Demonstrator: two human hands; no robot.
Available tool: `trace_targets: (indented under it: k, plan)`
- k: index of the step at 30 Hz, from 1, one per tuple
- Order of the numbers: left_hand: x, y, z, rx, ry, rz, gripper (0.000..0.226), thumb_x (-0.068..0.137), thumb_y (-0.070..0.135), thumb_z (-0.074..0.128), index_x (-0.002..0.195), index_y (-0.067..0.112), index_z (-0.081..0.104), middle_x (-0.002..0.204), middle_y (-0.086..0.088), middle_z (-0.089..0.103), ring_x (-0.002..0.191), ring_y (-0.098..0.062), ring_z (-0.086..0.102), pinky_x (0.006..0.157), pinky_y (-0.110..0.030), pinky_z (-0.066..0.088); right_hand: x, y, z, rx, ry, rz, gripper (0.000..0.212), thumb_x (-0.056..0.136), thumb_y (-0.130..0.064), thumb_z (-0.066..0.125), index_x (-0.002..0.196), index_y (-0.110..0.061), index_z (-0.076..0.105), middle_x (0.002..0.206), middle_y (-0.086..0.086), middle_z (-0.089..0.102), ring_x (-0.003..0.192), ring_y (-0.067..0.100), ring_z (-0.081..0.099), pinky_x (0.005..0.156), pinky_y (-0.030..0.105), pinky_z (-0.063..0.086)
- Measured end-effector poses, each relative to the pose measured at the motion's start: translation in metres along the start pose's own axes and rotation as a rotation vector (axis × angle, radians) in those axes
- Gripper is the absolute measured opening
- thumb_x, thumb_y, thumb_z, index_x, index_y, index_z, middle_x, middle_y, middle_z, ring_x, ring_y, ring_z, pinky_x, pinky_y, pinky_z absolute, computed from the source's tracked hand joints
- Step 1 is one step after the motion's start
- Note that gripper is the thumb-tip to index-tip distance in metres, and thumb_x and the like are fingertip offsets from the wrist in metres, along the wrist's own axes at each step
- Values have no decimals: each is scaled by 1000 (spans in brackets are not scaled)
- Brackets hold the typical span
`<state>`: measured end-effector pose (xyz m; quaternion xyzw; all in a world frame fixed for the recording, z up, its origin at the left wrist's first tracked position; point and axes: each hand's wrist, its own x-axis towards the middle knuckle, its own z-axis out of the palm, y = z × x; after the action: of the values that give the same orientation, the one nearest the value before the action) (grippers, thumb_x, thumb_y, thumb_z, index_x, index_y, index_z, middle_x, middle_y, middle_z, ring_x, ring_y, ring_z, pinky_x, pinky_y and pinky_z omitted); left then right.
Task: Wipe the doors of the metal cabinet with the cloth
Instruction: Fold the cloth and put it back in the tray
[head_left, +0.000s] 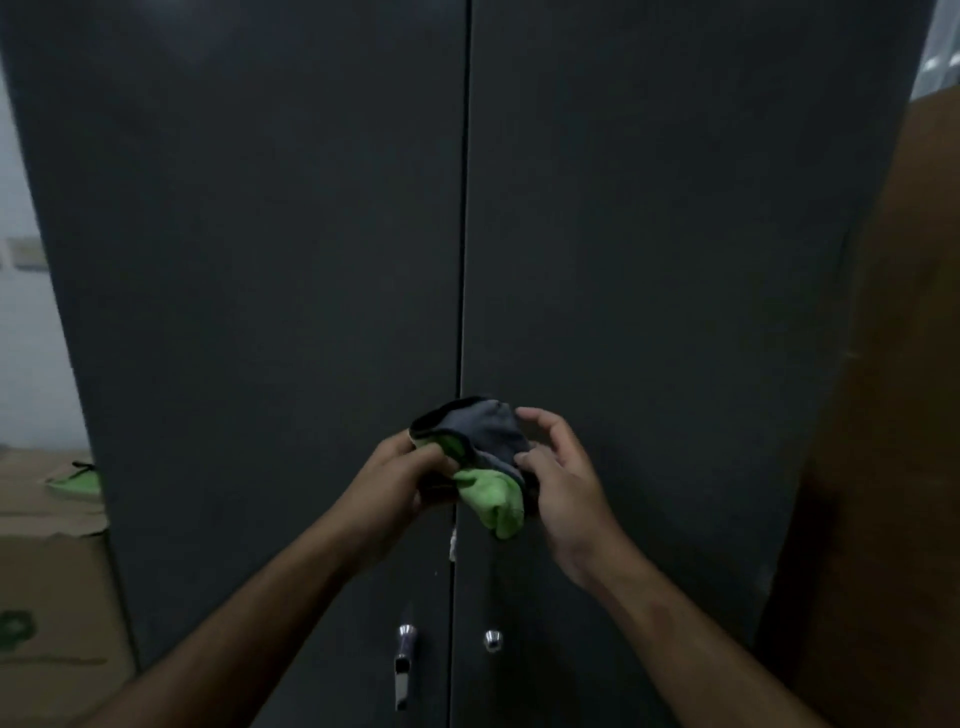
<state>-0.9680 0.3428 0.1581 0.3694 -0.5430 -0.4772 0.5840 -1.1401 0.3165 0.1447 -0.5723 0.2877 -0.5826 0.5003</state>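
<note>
A person stands right in front of a tall dark metal cabinet. Its two doors are shut, with a thin line running down between them. The top and bottom of the cabinet are cut off, so I cannot see how tall it is.

Both hands are up in front of the doors, near the middle line. They hold a bunched-up cloth between them. The cloth is grey on top and bright green below. It is crumpled, so I cannot tell its full shape. It looks to be held in the air and not pressed on the doors, but the room is dim and that is hard to be sure of.

The left hand has its fingers curled tight around the left side of the cloth. The right hand pinches the right edge with its thumb and fingertips, the fingers bent.

Low down, a shiny handle sits on the left door and a small round lock on the right door.

To the left is a cardboard box with something green on top, too blurry to name. On the right is a brown surface, partly cut off.
</note>
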Motion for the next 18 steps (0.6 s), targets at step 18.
trace_targets:
  k: [18]
  plan:
    - [34,155,-6,195,-89,-20,32,95,-4,48,122,2,64,93,-14,59,72,-18,54,60,-27,44,59,-135,-8,-269,-354,-43,48,66,-49,87,99,-24,63,96,-3,74,88,13,70,69,23,54]
